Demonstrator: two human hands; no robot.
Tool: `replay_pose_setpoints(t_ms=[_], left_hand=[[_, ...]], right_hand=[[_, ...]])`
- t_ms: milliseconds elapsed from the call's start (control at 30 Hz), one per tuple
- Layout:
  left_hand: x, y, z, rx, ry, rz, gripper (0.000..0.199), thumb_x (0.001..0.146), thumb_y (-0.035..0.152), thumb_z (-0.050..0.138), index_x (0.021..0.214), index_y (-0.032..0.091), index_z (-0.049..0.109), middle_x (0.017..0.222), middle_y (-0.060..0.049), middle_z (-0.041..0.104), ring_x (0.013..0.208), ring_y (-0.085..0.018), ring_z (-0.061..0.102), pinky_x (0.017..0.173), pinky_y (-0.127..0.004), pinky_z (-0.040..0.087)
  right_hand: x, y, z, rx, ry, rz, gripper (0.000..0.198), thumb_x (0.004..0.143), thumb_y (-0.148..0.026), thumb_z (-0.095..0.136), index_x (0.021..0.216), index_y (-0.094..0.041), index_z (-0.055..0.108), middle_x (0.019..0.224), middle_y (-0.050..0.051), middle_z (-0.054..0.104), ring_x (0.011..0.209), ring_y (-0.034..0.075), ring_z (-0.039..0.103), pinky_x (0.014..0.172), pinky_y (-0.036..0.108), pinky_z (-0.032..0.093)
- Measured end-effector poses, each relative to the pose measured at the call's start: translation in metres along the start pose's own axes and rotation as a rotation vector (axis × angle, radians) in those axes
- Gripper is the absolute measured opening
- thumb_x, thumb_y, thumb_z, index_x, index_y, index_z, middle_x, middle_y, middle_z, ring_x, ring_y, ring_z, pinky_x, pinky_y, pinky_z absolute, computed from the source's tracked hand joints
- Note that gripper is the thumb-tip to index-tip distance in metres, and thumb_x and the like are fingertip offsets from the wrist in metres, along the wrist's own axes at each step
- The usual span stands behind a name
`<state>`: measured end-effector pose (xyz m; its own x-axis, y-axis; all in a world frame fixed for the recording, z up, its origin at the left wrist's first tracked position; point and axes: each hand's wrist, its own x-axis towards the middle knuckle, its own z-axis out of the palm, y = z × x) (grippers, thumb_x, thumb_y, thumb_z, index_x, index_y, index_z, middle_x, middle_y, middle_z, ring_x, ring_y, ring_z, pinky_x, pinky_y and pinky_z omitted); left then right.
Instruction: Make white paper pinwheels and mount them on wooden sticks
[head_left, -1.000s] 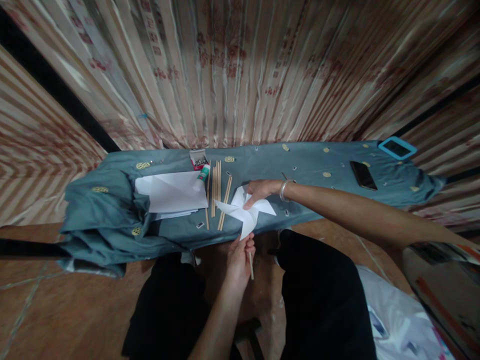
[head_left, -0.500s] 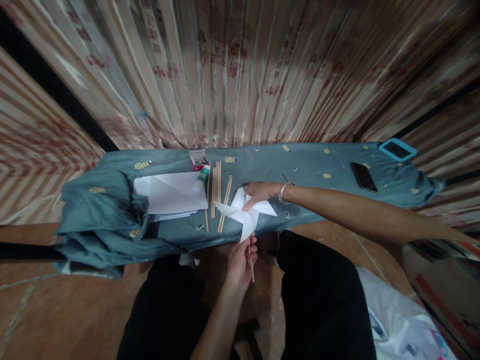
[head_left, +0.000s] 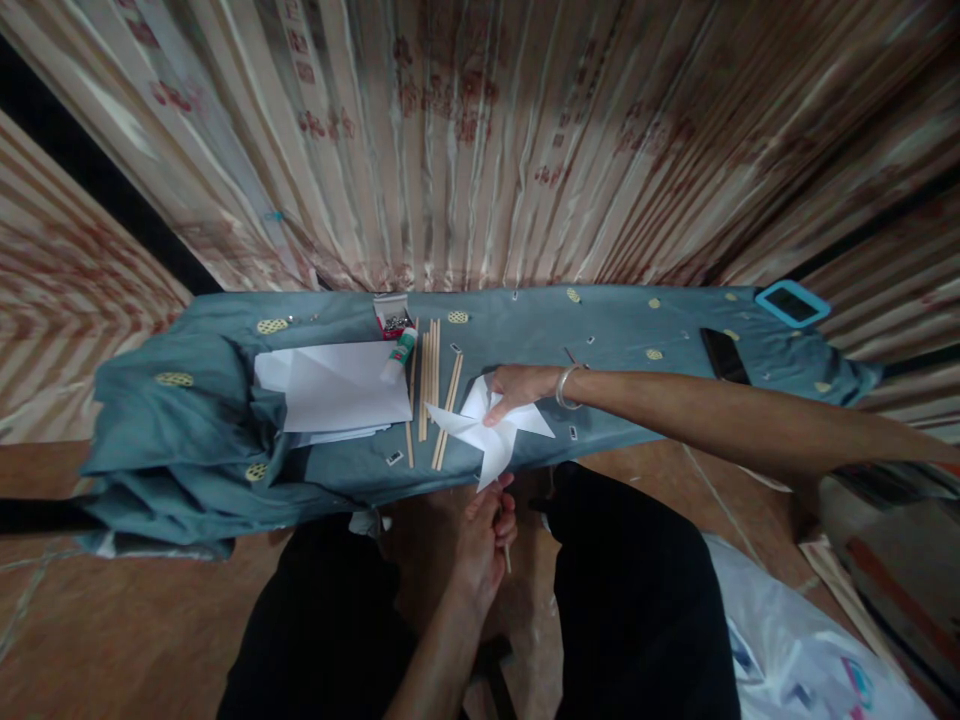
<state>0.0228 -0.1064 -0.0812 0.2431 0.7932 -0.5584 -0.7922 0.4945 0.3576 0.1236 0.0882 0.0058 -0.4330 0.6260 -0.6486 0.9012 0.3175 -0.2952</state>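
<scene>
A white paper pinwheel [head_left: 495, 455] with folded, pointed blades lies at the front edge of the cloth-covered surface. My right hand [head_left: 517, 390], a silver bangle at its wrist, pinches it at the centre; the thumb presses on top and the other fingers are partly hidden. Just below the lowest blade, my left hand [head_left: 481, 535] is wrapped round a thin wooden stick [head_left: 508, 562], whose lower end pokes out under the fist. Whether the stick's upper end is joined to the pinwheel is hidden.
Several wooden sticks [head_left: 430, 385] lie left of the pinwheel. Beside them are a glue stick [head_left: 400, 355], an open small box [head_left: 391, 318] of metal bits and white paper sheets [head_left: 349, 385]. At right rest a black phone [head_left: 724, 355] and a blue-framed device [head_left: 793, 303].
My left hand has shifted slightly down and its fingers now cover more of the stick. My right hand stays at the pinwheel's centre. The view has tilted a little.
</scene>
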Motion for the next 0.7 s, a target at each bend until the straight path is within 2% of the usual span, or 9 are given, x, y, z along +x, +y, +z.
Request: replay_pose_setpoints(t_ms=[333,700], left_hand=[[0.001,-0.007,0.004,0.067,-0.006,0.062,0.046,0.059,0.039,0.082,0.088,0.008,0.066,0.058,0.004,0.053,0.039,0.001,0.03,0.041,-0.017,0.014],[0.0,-0.012,0.012,0.058,0.013,0.082,0.048,0.06,0.043,0.082,0.09,0.008,0.067,0.06,0.003,0.055,0.042,0.0,0.036,0.042,-0.017,0.02]], right_hand=[[-0.001,-0.002,0.002,-0.062,-0.014,-0.005,0.041,0.071,-0.051,0.07,0.083,-0.012,0.072,0.081,0.005,0.069,0.071,0.016,0.058,0.057,0.023,0.038],[-0.007,-0.01,0.001,-0.063,-0.004,0.047,0.04,0.072,-0.047,0.072,0.093,-0.013,0.072,0.091,0.006,0.071,0.082,0.02,0.063,0.064,0.023,0.041]])
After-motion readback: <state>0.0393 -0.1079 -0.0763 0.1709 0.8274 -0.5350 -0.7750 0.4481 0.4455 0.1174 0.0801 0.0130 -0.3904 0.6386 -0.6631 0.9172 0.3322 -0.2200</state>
